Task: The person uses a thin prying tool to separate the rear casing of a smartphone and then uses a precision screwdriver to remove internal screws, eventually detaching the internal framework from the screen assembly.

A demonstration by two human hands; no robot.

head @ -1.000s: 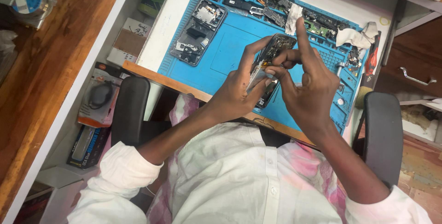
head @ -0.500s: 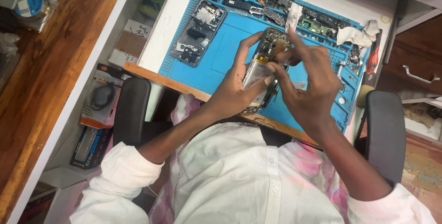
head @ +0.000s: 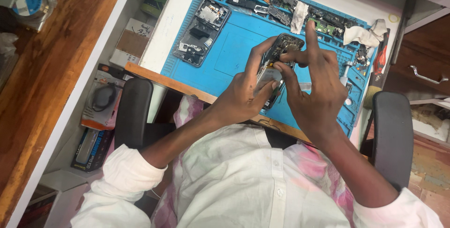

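An opened phone (head: 277,64) with its inner parts showing is held above the blue work mat (head: 234,49). My left hand (head: 246,92) grips its lower half from the left, thumb across the silver battery area. My right hand (head: 314,89) pinches the phone's upper edge from the right, index finger raised. A second opened phone body (head: 201,31) lies on the mat at the left.
Loose phone parts (head: 281,10) and a circuit board (head: 328,21) line the mat's far edge, with a white cloth (head: 368,33) and a red-handled tool (head: 380,57) at the right. Chair armrests (head: 133,110) flank me. Packaged items (head: 101,99) lie on the left shelf.
Both hands have shifted a little on the phone. My right index finger has lifted and the phone has tilted slightly between the hands.
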